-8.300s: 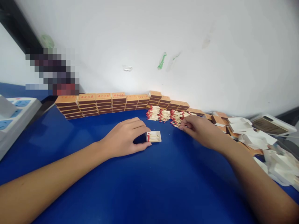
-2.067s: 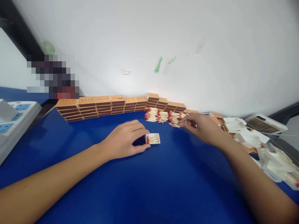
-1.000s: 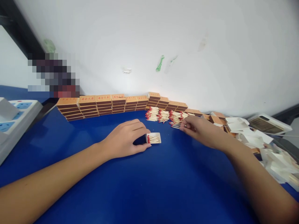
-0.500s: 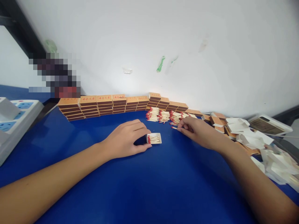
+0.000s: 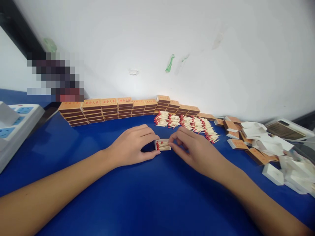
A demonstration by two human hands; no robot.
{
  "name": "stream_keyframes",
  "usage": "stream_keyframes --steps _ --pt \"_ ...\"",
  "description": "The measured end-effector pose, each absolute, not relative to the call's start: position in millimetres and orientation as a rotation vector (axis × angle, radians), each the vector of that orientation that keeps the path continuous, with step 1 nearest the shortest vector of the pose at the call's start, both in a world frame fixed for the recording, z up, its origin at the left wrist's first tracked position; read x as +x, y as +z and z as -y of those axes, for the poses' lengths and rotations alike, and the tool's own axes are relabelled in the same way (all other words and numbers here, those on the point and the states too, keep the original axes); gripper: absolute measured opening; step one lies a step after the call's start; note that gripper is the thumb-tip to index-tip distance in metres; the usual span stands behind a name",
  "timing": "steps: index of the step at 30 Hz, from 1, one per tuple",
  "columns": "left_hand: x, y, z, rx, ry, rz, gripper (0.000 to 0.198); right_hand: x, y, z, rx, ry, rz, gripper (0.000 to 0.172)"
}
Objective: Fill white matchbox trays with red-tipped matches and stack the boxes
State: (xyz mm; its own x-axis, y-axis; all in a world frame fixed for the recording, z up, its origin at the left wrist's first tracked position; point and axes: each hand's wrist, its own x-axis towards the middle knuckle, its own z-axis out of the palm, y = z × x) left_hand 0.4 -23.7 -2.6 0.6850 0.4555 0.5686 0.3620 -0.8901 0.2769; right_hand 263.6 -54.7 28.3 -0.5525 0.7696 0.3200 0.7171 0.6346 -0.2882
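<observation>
Our right hand (image 5: 193, 147) has brought a pinched red-headed wooden match (image 5: 161, 142) over the white rectangular card tray (image 5: 163, 140) gripped between fingertips of our left hand (image 5: 133, 146), seemingly adding another.

Left hand (image 5: 134, 146) curved, palm down; right hand (image 5: 193, 149) pinching, close by.

Red Chinese characters reading 安全火柴 (safety matches) stood on the orange tops of the second and third matchbox stacks (image 5: 109, 108) from the left. Fainter print on neighbouring boxes (image 5: 139, 103) was perhaps the same, but too blurred to read.
</observation>
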Motion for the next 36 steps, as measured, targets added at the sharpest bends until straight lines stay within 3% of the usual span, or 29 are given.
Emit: stream_keyframes --steps 9,16,36 --pt "0.1 -3.4 23.2 2.769 1.001 -0.656 0.020 253.1 21.1 57.7 -1.155 0.137 2.522 0.014" --pt "-1.1 -4.1 23.5 2.769 1.002 -0.671 0.023 312.9 33.6 22.4 -1.452 -0.064 2.355 0.018" --pt "-1.3 -4.5 23.0 2.750 0.974 -0.695 0.021 334.9 20.3 4.5 -1.541 0.096 2.450 0.015"
